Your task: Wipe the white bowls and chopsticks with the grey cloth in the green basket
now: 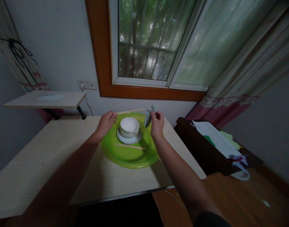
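Holding up slim wood and limp fabric over our bench point(64, 138). Left hand point(106, 123): grip pinched on one end of a chopstick point(130, 111); one or a pair, we cannot tell. Right hand point(157, 123): grip clasping a grey cloth point(147, 118) near the far tip, contact unclear. Below, the green tray point(127, 159) carries stacked bowls point(129, 125) on a plate point(129, 141), plus loose chopsticks point(130, 146). Step in hand, we judge: pairing cloth with stick; next move calls for a steady left grip.
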Motion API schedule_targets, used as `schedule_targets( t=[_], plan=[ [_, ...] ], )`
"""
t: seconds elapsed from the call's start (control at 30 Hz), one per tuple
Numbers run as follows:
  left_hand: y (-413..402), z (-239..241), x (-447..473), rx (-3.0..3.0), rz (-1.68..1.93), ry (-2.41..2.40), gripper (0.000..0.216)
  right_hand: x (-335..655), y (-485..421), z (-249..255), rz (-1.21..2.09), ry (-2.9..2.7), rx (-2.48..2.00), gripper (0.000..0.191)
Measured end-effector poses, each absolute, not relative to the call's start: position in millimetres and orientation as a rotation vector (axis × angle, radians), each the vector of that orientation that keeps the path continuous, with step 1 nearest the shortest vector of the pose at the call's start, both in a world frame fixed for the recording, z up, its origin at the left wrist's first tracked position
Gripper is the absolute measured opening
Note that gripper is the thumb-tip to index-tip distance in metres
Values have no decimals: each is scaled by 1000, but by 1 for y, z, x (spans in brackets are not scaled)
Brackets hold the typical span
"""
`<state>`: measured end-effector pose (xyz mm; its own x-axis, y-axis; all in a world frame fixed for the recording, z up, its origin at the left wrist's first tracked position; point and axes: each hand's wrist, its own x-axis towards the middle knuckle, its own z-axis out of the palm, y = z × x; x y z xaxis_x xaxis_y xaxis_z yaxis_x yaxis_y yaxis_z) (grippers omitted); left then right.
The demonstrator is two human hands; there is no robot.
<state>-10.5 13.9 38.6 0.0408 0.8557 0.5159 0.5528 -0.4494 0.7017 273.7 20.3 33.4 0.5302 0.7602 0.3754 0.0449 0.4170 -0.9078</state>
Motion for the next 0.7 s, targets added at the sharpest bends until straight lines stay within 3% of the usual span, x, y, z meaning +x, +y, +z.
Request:
schedule_targets(
  t=[0.33,0.47,0.7],
  plan=[
    [-3,43,3,2477,1074,1359,25,248,-5,46,329,-1766,-969,19],
    [-4,42,12,2500,1083,1314,24,237,-5,39,312,-2078,-888,22],
    [-7,40,21,2468,1096,1294,20,235,-4,38,332,-2152,-956,22]
  ],
)
